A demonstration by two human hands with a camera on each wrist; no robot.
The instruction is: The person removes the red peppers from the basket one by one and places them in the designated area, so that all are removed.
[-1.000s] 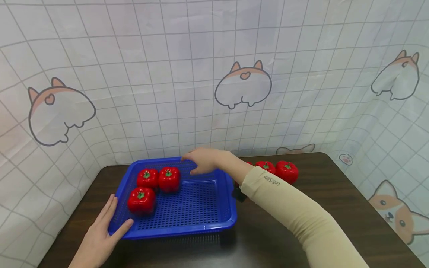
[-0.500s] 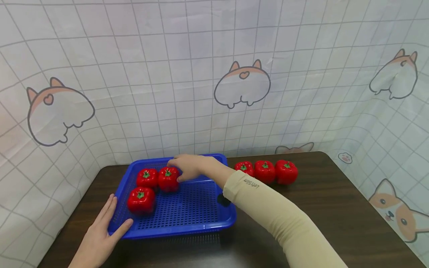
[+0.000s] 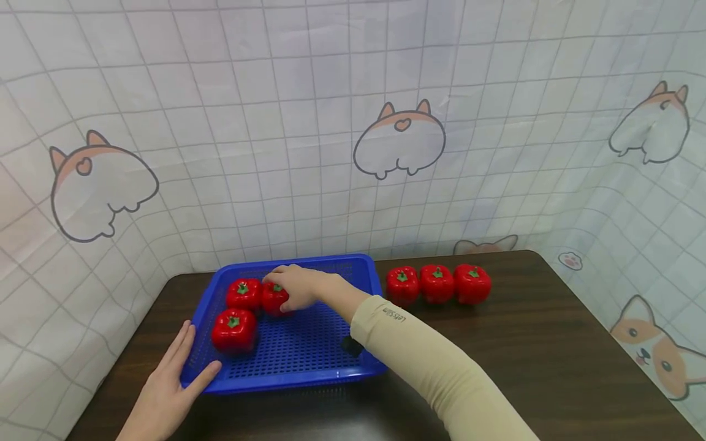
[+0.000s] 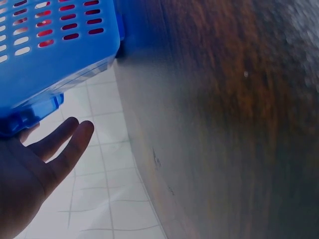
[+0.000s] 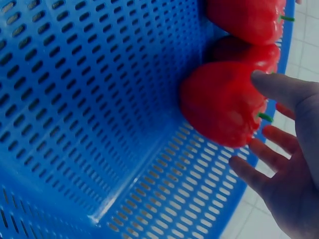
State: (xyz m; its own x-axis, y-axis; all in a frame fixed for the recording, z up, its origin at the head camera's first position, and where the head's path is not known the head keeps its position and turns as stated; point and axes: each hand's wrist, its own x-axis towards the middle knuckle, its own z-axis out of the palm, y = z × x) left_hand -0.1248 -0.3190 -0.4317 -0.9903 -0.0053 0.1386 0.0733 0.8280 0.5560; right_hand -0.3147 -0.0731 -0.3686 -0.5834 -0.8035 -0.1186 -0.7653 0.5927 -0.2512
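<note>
A blue perforated basket (image 3: 309, 383) stands on the dark wooden table, with three shiny red bell peppers grouped at its left side. My left hand (image 3: 165, 383) rests along the basket's front left corner, fingers straight and thumb over the rim; the left wrist view shows its fingers (image 4: 70, 147) spread beside the blue wall. My right hand (image 3: 300, 286) reaches into the basket and holds the back right bell pepper (image 3: 273, 301), thumb on one side and fingers round the other. That bell pepper (image 5: 219, 102) still sits low in the basket. Its neighbours are the back left pepper (image 3: 242, 295) and front pepper (image 3: 234, 334).
Three more red bell peppers (image 3: 437, 285) stand in a row on the table (image 3: 529, 343), right of the basket. Behind the table hangs a white grid-patterned cloth (image 3: 309, 202) printed with corgis. The right sleeve crosses over the basket's right rim.
My right hand has moved left and down from the basket's back right onto the back right bell pepper. The row on the table is now uncovered. My left hand has stayed put.
</note>
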